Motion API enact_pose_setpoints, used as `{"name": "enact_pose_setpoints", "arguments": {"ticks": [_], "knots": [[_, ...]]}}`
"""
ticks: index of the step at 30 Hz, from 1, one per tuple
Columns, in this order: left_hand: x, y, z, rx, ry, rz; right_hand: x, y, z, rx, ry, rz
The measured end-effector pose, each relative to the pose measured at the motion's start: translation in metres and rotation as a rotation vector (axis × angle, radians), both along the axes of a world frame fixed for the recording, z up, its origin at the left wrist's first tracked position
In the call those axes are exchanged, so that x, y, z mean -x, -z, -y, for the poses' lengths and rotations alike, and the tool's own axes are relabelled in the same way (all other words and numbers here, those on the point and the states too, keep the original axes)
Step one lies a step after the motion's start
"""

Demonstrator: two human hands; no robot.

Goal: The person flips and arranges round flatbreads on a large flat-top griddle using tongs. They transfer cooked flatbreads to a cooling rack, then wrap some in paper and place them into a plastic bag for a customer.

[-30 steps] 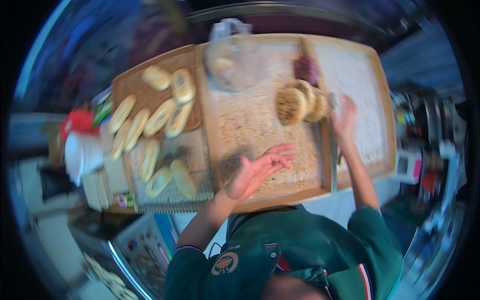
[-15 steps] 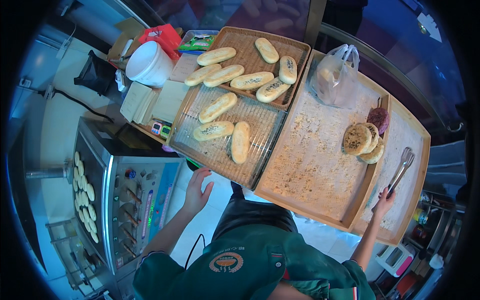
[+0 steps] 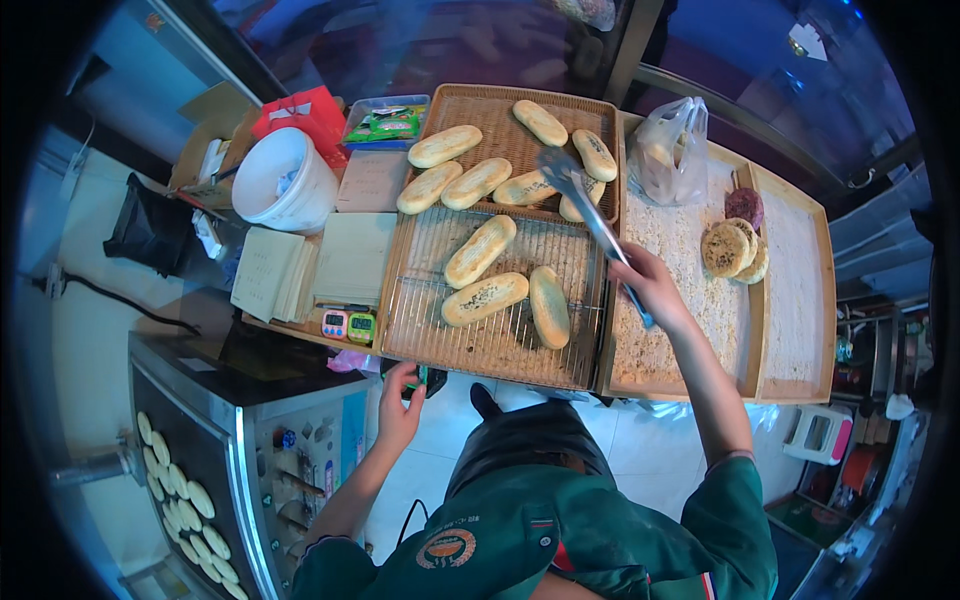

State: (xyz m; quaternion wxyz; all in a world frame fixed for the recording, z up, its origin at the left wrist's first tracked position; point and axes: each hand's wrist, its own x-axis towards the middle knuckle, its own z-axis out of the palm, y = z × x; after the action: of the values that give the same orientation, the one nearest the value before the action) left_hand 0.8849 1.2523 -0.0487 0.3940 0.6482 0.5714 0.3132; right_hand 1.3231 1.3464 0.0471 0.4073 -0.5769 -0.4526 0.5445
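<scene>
My right hand [image 3: 652,285] is closed around metal tongs [image 3: 598,222]. Their slightly blurred tips hang over sesame-topped oval breads [image 3: 525,188] at the right of the wicker tray [image 3: 470,105], partly hiding two of them. Whether the tips touch a bread, I cannot tell. Several plain golden oval breads [image 3: 445,146] lie on that tray too. Nearer me, three more oval breads [image 3: 484,300] rest on a wire rack [image 3: 420,335]. My left hand [image 3: 400,405] is low by the table's front edge, thumb and fingers apart, beside a dark object with a green part [image 3: 430,378].
Right of the rack, a paper-lined wooden tray [image 3: 660,365] bears round flatbreads [image 3: 728,248] and a plastic bag [image 3: 672,155]. A white bucket [image 3: 285,180], paper bags [image 3: 272,275] and two small timers [image 3: 347,325] stand left. Lower left, an oven [image 3: 215,400] shows several pale dough pieces [image 3: 180,500].
My right hand has carried the tongs from the far-right tray leftward to over the wicker tray. The left hand has shifted slightly, and the whole view has turned.
</scene>
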Motion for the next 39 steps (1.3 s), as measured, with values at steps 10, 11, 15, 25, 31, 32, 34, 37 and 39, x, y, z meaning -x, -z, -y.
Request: {"name": "enact_pose_setpoints", "arguments": {"ticks": [10, 11, 15, 25, 31, 32, 34, 37, 39], "knots": [[-0.05, 0.004, -0.197, 0.119, -0.35, 0.458, 0.085, 0.012, -0.189, 0.45, -0.149, -0.287], [-0.057, 0.001, -0.215, 0.234, -0.415, 0.519, 0.088, 0.015, -0.201, 0.461, -0.181, -0.294], [-0.083, 0.004, -0.265, 0.497, -0.514, 0.741, 0.105, 0.038, -0.228, 0.504, -0.132, -0.523], [-0.076, 0.016, -0.326, 0.285, -0.744, 0.668, 0.177, 0.07, -0.233, 0.504, 0.162, -1.088], [-0.065, 0.019, -0.347, 0.223, -0.8, 0.584, 0.21, 0.074, -0.25, 0.486, 0.221, -1.22], [-0.067, 0.021, -0.344, 0.198, -0.795, 0.639, 0.213, 0.073, -0.25, 0.498, 0.225, -1.204], [-0.074, 0.026, -0.331, 0.176, -0.806, 0.717, 0.209, 0.072, -0.247, 0.516, 0.159, -1.252], [-0.088, 0.03, -0.307, 0.083, -0.706, 0.763, 0.187, 0.066, -0.232, 0.613, 0.047, -1.212], [-0.104, 0.034, -0.291, 0.092, -0.79, 0.615, 0.158, 0.062, -0.216, 0.645, -0.091, -1.156]]}}
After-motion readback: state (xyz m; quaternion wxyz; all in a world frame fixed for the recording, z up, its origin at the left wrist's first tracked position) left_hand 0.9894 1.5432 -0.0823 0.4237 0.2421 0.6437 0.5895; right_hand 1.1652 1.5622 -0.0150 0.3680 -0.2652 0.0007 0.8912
